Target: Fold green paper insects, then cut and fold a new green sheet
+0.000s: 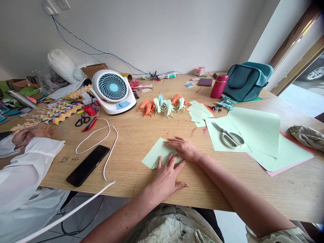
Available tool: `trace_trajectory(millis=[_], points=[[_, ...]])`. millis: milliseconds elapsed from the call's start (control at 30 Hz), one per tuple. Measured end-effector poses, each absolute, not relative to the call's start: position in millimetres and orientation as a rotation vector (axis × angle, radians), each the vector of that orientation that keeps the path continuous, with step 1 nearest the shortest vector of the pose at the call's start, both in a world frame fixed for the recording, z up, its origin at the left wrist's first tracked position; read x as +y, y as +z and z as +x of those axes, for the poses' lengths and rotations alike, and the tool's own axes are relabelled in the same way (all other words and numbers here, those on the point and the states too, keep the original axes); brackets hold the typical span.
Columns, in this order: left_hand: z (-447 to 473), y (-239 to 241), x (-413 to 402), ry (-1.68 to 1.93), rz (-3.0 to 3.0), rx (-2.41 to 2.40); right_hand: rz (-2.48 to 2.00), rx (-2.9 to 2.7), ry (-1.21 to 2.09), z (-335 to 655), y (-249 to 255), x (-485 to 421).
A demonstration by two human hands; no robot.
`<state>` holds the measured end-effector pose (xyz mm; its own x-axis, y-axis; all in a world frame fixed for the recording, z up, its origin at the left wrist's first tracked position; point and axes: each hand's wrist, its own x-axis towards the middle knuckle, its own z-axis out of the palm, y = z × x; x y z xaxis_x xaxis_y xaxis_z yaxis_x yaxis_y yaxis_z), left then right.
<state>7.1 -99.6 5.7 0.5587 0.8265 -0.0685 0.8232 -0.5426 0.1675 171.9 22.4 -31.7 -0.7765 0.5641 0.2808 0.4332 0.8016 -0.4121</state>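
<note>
A light green folded paper (155, 156) lies on the wooden table (141, 131) in front of me. My left hand (167, 177) rests flat on its near edge with fingers spread. My right hand (184, 148) lies flat across its right side, fingers stretched out toward the left. Both hands press the sheet down and hold nothing.
Large green and pink sheets (260, 135) with white scissors (229, 136) lie to the right. Folded orange and green paper figures (164, 104), a small fan (113, 91), a black phone (87, 165) with a white cable, a teal bag (246, 81), a pink bottle (219, 86). Another person's white sleeve (27, 168) is at left.
</note>
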Motion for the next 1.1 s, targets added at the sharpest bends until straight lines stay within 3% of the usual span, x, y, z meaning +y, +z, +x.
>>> trace_trajectory(millis=[1100], points=[[5,-11,-115,0.027,2.628,1.537,-0.763,-2.585,0.437,172,-33,23]])
